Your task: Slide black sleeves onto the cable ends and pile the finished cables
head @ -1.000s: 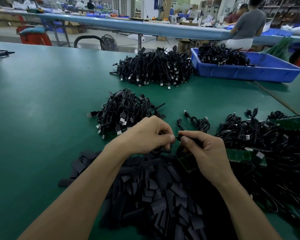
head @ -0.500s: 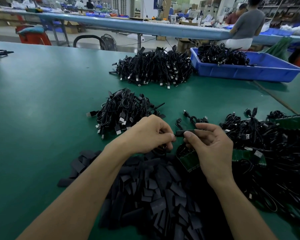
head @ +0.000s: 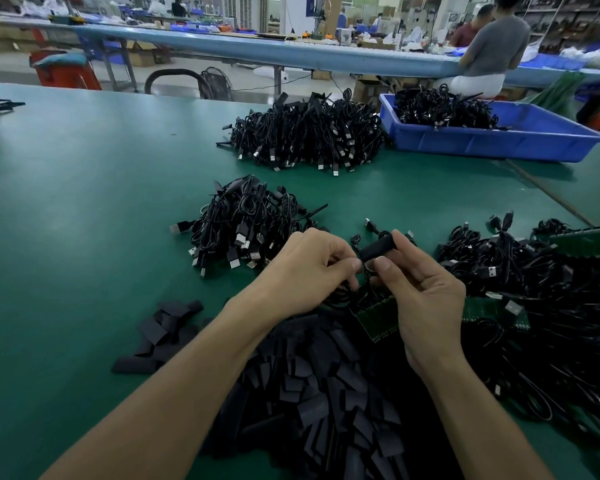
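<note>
The person is working on one cable just now, above the near part of the dark green bench mat (head: 84,209). The right hand (head: 423,296) is pinching a short black tubular sleeve (head: 378,245) between thumb and forefinger, holding it tilted up and away. The left hand (head: 305,268), fingers curled in, is gripping the thin black cable (head: 342,296) at the sleeve's lower mouth, and the cable's coil is hanging beneath that hand. The fingers are covering the joint, so I cannot tell whether the plug is seated; I am judging this one as mid-sleeving.

Plenty is looking done. A loose mound of coiled black cables with silver plugs (head: 243,226) is lying just beyond the left hand. A larger heap of the same (head: 309,133) is sitting farther back, beside a blue plastic tray (head: 499,142) holding more.

Plenty is also waiting. A tangled spread of black cables (head: 534,289) is lying to the right, partly over a green circuit board (head: 374,317). A big heap of flat black sleeves (head: 326,382) is spreading beneath the forearms. By my reckoning the job is somewhere in the middle, with this cable yet to be dropped on the near mound
</note>
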A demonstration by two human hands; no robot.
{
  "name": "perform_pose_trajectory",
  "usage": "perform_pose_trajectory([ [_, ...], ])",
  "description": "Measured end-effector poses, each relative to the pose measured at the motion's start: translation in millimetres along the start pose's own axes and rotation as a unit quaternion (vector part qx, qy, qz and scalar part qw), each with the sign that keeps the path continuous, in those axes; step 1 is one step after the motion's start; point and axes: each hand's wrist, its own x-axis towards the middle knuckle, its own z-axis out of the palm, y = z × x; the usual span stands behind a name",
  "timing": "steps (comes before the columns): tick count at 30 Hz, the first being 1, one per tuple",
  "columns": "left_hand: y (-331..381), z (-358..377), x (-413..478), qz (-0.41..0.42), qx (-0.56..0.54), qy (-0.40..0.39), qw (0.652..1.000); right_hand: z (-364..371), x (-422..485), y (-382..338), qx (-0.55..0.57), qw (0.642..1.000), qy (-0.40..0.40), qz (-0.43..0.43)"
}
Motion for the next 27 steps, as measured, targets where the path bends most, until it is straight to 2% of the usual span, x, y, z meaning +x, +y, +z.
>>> perform_pose_trajectory([
  [9,-2.3,0.0,1.0,0.002,0.000,0.025,1.000,3.9,-2.3,-5.1,0.025,1.000,0.000,0.006],
  [19,-0.8,3.8,2.0,0.003,-0.001,-0.004,1.000,1.5,-4.2,-4.9,-0.030,0.999,-0.005,-0.033],
  [27,-0.6,5.3,1.7,0.013,-0.025,0.015,0.999,1.9,-3.1,-1.5,-0.045,0.998,0.009,-0.033],
])
